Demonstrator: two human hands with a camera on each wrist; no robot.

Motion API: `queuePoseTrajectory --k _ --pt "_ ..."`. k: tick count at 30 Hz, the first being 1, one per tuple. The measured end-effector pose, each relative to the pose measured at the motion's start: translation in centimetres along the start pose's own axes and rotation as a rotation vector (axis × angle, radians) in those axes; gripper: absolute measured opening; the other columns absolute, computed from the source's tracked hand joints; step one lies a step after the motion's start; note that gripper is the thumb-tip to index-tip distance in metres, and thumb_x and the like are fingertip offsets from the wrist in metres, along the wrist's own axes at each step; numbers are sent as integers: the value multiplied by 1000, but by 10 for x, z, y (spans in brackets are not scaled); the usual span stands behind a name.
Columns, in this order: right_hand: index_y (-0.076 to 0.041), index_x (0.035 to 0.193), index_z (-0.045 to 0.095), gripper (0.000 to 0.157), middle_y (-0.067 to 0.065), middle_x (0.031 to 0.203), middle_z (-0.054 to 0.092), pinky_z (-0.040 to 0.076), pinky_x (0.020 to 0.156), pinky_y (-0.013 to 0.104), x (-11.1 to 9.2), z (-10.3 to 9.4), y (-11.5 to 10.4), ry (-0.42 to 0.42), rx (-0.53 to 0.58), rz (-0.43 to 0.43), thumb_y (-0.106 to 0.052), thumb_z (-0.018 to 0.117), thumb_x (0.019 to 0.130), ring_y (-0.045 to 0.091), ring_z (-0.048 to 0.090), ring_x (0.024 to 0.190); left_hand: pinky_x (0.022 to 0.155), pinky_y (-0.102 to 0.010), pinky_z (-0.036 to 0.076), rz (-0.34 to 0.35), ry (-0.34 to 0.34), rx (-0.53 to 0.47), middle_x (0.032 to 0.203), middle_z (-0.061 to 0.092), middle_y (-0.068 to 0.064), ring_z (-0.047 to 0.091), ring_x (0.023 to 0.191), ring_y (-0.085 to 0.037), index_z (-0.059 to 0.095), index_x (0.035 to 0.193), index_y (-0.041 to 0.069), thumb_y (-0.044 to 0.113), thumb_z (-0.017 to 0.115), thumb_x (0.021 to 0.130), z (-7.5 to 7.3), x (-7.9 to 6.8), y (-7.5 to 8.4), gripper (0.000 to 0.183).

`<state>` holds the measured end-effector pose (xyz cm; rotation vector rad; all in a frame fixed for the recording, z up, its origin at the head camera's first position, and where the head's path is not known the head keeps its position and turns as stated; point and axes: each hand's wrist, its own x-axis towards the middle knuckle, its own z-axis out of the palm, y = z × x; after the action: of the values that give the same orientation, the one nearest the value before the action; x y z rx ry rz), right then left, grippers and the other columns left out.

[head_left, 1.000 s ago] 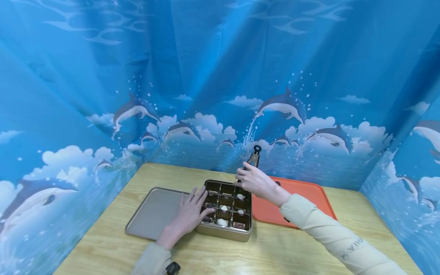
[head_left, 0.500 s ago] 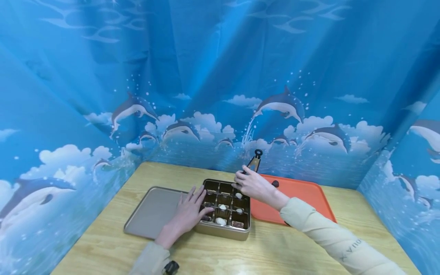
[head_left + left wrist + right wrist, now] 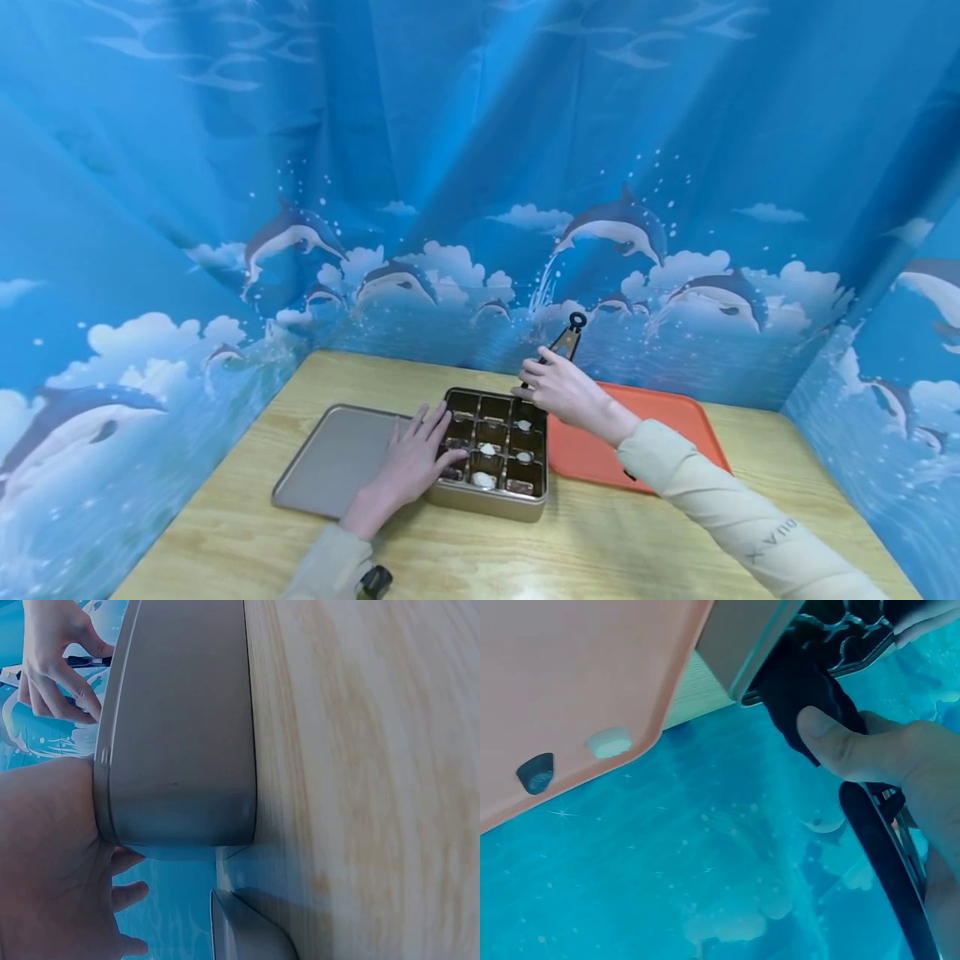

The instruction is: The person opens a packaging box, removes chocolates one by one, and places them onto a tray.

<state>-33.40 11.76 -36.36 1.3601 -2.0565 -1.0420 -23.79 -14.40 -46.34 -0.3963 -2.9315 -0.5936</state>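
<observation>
Left hand: Spread over the left edge of the divided tin (image 3: 487, 502), the left hand (image 3: 409, 463) has its fingers stretched out and grasping nothing; the thumb reaches across the lower left compartments.
Right hand: At the tin's upper right corner, the right hand (image 3: 564, 389) has its fingers clenched around black-and-metal tongs (image 3: 569, 340).
Tongs: Tilted, ring end raised just right of centre in the head view, dark tips down at the upper right compartment. From here I can't tell whether anything is caught between them.
Tin: In the lower centre of the head view, on the wooden worktop (image 3: 592, 542).
Compartments: Two white pieces sit in the middle column, the nearer one (image 3: 483, 481) the larger; two pale ones lie in the right column, with a reddish-brown piece (image 3: 520, 487) in the lower right compartment.
Orange tray: To the right of the tin lies the orange tray (image 3: 671, 425); the right wrist view shows a dark piece (image 3: 536, 774) and an off-white piece (image 3: 610, 742) on it, near each other but apart.
Grey panel: Flat at the lower left, the grey panel (image 3: 330, 462) is partly covered by the left hand.
Backdrop: Blue dolphin curtain (image 3: 480, 167) behind everything.
</observation>
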Motion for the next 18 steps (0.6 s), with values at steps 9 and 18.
queuePoseTrajectory --k 9,18 --pt "-36 121 72 29 -12 118 67 43 98 39 18 -5 -7 -62 -84 -52 -28 75 93 14 55 111 120 -70 10 -5 -11 15 167 22 -12 15 154 -39 37 156 3 55 49 102 -1 0 1 75" --pt "-35 117 74 23 -9 117 68 41 92 39 21 -1 -12 -98 -74 -60 -34 74 94 16 55 108 119 -70 11 -1 -8 10 166 24 -12 16 154 -39 37 155 2 53 50 102 -1 0 0 75"
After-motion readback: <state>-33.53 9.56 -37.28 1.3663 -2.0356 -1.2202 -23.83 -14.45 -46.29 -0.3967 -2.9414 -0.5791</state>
